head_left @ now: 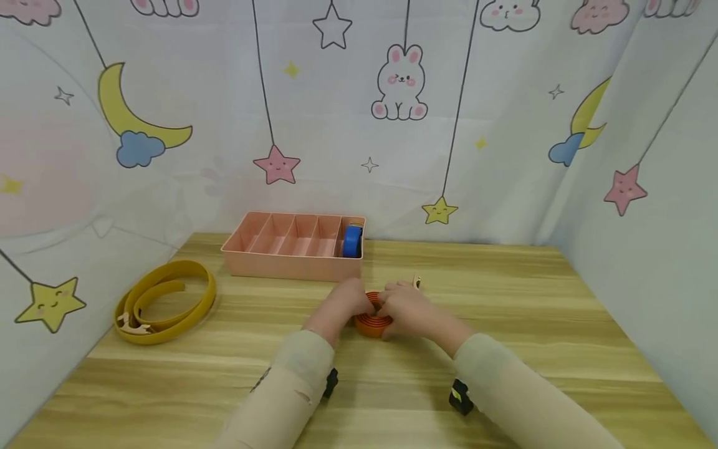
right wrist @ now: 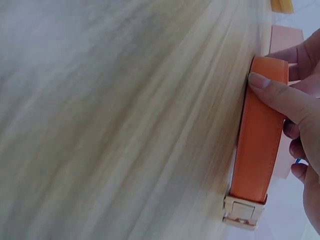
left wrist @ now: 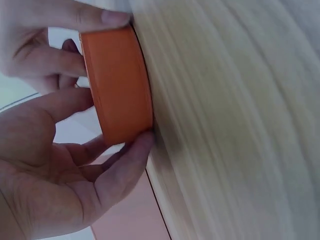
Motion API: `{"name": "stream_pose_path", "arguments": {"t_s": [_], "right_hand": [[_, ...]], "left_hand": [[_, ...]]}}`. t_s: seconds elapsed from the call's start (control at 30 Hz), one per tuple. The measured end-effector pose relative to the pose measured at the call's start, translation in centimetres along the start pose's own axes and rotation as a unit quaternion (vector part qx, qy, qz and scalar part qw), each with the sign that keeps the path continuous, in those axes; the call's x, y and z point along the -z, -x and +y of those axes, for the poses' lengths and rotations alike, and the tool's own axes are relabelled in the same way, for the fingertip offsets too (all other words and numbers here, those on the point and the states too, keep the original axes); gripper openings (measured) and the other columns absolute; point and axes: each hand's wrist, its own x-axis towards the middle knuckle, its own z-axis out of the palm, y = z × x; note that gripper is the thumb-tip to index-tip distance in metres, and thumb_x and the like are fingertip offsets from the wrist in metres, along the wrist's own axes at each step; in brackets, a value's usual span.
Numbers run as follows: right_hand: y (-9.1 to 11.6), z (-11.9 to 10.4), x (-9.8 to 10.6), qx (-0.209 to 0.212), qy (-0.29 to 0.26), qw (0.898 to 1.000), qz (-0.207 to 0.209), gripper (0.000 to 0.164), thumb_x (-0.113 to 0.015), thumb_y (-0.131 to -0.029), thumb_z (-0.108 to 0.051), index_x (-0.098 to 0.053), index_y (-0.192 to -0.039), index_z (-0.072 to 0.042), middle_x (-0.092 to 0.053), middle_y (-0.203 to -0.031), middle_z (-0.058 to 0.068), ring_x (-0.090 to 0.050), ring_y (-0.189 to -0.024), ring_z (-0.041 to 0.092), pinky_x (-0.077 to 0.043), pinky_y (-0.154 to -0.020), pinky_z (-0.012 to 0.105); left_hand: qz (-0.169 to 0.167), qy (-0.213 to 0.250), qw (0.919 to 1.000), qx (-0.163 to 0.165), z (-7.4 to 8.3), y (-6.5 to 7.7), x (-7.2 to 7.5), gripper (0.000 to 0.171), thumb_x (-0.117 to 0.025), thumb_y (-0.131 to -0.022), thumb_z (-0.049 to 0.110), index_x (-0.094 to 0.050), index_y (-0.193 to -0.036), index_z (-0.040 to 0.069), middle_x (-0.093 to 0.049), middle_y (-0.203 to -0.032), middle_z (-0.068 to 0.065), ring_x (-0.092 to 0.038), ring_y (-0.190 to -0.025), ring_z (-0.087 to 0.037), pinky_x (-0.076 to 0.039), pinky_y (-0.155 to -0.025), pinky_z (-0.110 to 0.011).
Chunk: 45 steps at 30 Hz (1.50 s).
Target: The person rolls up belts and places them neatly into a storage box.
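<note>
An orange belt [head_left: 373,325], wound into a coil, stands on its edge on the wooden table, between both hands. My left hand [head_left: 349,300] pinches the coil's left side; in the left wrist view its thumb lies on the outer face and a finger reaches into the top. From the other side my right hand [head_left: 412,310] grips the coil, its thumb pressed along the outer strap in the right wrist view. The belt's free end runs out to a gold-coloured buckle [right wrist: 244,212] beyond the right hand. Some fingertips are hidden inside the coil.
Behind the hands stands a pink divided box [head_left: 294,267], with a rolled blue belt [head_left: 352,241] in its rightmost compartment. A loosely coiled yellow belt [head_left: 206,298] lies at the table's left. A printed curtain [head_left: 348,112] hangs along the back and sides.
</note>
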Motion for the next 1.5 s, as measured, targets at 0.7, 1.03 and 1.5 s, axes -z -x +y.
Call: {"name": "stream_pose_path", "arguments": {"t_s": [0.7, 1.03, 1.5], "right_hand": [[0.4, -0.1, -0.1, 0.004, -0.009, 1.000, -0.023, 0.044, -0.087, -0.069, -0.040, -0.078, -0.105, -0.017, -0.064, -0.108, -0.003, -0.047, -0.087, 0.015, -0.034, -0.073, 0.030], [0.9, 0.9, 0.6, 0.033, 0.015, 0.999, -0.015, 0.039, -0.088, -0.069, -0.029, -0.077, -0.106, -0.026, -0.061, -0.097, -0.008, -0.044, -0.082, 0.014, -0.033, -0.071, 0.031], [0.7, 1.0, 0.5, 0.045, 0.055, 0.997, -0.007, 0.032, -0.086, -0.074, -0.028, -0.078, -0.105, -0.028, -0.052, -0.083, -0.008, -0.038, -0.076, 0.014, -0.027, -0.068, 0.029]], "left_hand": [[-0.042, -0.009, 0.9966, -0.070, -0.5, -0.8, -0.1, 0.031, -0.064, -0.084, -0.003, -0.070, -0.112, 0.008, -0.064, -0.113, -0.010, -0.052, -0.091, -0.021, -0.044, -0.081, -0.032], [-0.082, 0.007, 0.9906, -0.109, -0.7, -0.6, 0.5, 0.041, -0.065, -0.080, -0.010, -0.069, -0.116, 0.008, -0.064, -0.106, -0.006, -0.052, -0.088, -0.021, -0.044, -0.077, -0.031], [-0.031, -0.017, 0.9986, -0.039, -0.7, -0.6, 0.3, 0.021, -0.077, -0.078, 0.006, -0.069, -0.096, 0.003, -0.063, -0.089, -0.006, -0.054, -0.078, -0.020, -0.047, -0.071, -0.031]]}}
